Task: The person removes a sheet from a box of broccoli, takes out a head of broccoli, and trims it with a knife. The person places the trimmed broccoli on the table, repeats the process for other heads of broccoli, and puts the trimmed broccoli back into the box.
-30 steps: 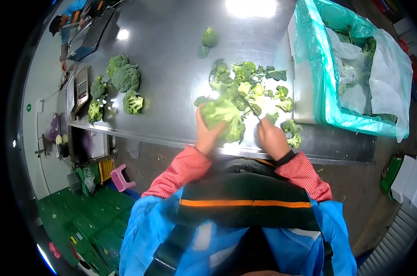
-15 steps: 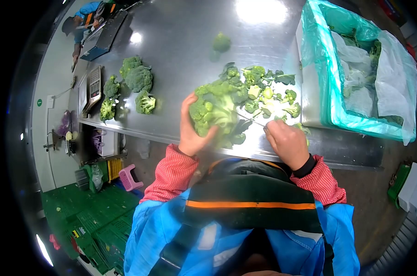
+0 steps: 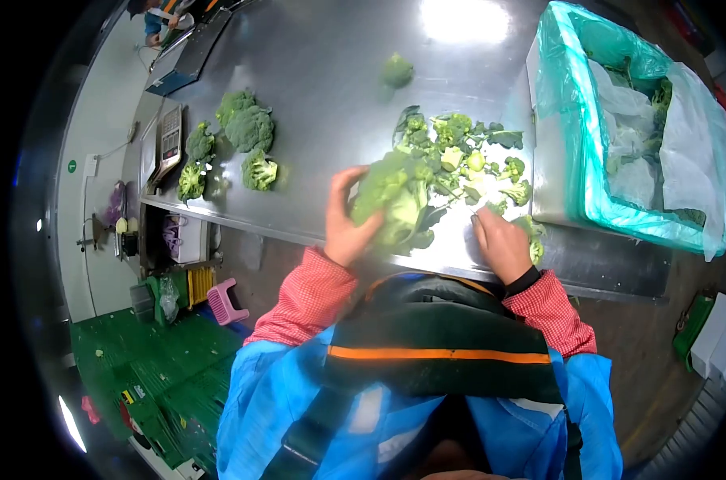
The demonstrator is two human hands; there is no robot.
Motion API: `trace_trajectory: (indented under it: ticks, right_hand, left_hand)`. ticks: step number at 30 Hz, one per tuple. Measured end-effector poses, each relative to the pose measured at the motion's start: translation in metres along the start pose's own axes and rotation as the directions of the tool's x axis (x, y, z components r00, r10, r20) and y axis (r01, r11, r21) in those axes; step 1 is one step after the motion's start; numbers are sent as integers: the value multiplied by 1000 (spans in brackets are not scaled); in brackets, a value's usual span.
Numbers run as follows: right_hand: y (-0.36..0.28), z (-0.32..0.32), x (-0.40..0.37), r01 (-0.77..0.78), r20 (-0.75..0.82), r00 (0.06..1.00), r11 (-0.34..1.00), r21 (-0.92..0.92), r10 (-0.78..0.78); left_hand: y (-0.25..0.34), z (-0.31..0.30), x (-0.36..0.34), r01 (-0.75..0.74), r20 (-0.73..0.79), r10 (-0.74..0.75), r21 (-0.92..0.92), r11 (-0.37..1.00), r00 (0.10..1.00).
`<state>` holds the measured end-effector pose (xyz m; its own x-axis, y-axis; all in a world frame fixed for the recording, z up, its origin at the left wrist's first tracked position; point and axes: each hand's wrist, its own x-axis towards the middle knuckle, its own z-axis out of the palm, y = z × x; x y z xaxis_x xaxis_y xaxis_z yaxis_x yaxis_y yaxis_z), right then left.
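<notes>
A head of broccoli, blurred by motion, is gripped in my left hand above the front of the metal table. My right hand is closed around a knife; little of the knife shows, and its blade is hard to make out here. Between and beyond my hands lies a pile of cut broccoli florets and leaves. More florets lie beside my right hand. A single small broccoli piece sits farther back on the table.
Several broccoli heads stand at the left, near a weighing scale. At the right is a crate lined with teal plastic, holding white sheets and greens. Another person is at the far left. A pink stool stands below the table.
The broccoli in my left hand has turned and shifted slightly right. My right hand has drawn a little away from it, and the blade visible before against the broccoli no longer shows clearly.
</notes>
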<state>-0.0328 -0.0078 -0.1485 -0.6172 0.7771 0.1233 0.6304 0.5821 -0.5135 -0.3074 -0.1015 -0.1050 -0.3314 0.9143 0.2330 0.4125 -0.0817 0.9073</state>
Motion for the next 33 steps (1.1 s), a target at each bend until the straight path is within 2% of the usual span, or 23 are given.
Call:
trace_trajectory:
  ticks: [2, 3, 6, 7, 8, 9, 10, 11, 13, 14, 15, 17, 18, 20, 21, 22, 23, 25, 26, 28, 29, 31, 33]
  right_hand:
    - [-5, -4, 7, -90, 6, 996, 995, 52, 90]
    - [-3, -5, 6, -166, 50, 986, 978, 123, 161]
    - [0, 3, 3, -217, 20, 972, 859, 463, 235]
    - [-11, -4, 7, -301, 161, 953, 743, 598, 256]
    - [-16, -2, 12, -481, 388, 877, 529, 699, 285]
    - [-29, -5, 18, -584, 510, 811, 346, 734, 287]
    - [-33, 8, 22, -545, 503, 837, 235, 805, 216]
    - [-42, 6, 26, -547, 495, 836, 291, 785, 237]
    - [-50, 2, 33, -421, 355, 905, 384, 822, 235]
    - [-52, -8, 34, -468, 398, 880, 329, 820, 260]
    - [-55, -15, 36, -455, 383, 890, 404, 794, 248]
    - [-57, -24, 35, -439, 374, 898, 538, 719, 233]
    - [-55, -18, 34, -334, 265, 942, 595, 731, 205]
    - [-51, 0, 29, -149, 62, 987, 683, 715, 150]
    - [-54, -12, 29, -265, 193, 964, 648, 714, 182]
    - [-51, -11, 27, -315, 223, 949, 662, 680, 222]
    - [-45, -11, 24, -297, 220, 955, 649, 701, 199]
    - [-40, -25, 22, -295, 190, 955, 763, 576, 226]
    - [-48, -45, 22, -184, 54, 982, 856, 484, 180]
    - [-43, -51, 15, -33, -65, 997, 969, 244, 50]
    - [-45, -52, 13, 29, -103, 995, 982, 187, -10]
    - [-50, -52, 8, 144, -167, 977, 987, 66, -131]
    - [-55, -52, 7, 135, -170, 975, 989, -60, -144]
  left_hand:
    - [-8, 3, 4, 15, -129, -27, -94, 995, 991]
    - [-3, 1, 5, 48, -132, -64, -123, 991, 989]
    - [4, -2, 6, 135, -119, -158, -176, 975, 980]
    - [-5, 0, 2, 140, -104, -158, -167, 976, 982]
    - [-12, 2, 3, 127, -96, -143, -156, 980, 985]
    - [-15, 9, 2, 130, -57, -141, -170, 977, 988]
    - [-14, 17, 0, 133, -20, -139, -183, 974, 990]
    - [-9, 20, 0, 185, 84, -174, -151, 971, 981]
    - [1, 23, 2, 296, 225, -261, -139, 945, 939]
    - [7, 23, 1, 357, 275, -305, -165, 919, 912]
    - [11, 23, 0, 425, 328, -351, -188, 885, 877]
    - [15, 23, -1, 457, 325, -373, -239, 857, 869]
    - [16, 24, -3, 483, 332, -392, -262, 835, 858]
    - [5, 25, -5, 439, 284, -357, -322, 839, 890]
    - [0, 25, -8, 433, 265, -356, -349, 831, 896]
    - [-2, 22, -6, 387, 231, -327, -298, 873, 916]
    - [11, 21, -2, 404, 214, -347, -360, 841, 913]
    - [23, 18, 3, 342, 120, -320, -317, 885, 940]
    - [15, 17, 3, 276, 79, -265, -276, 921, 961]
    - [4, 13, 11, 108, 0, -110, -181, 978, 994]
    - [3, 12, 11, 109, -39, -117, -167, 980, 992]
    - [7, 12, 12, 20, -38, -23, -68, 998, 999]
    - [12, 13, 12, -83, -46, 85, 47, 995, 995]
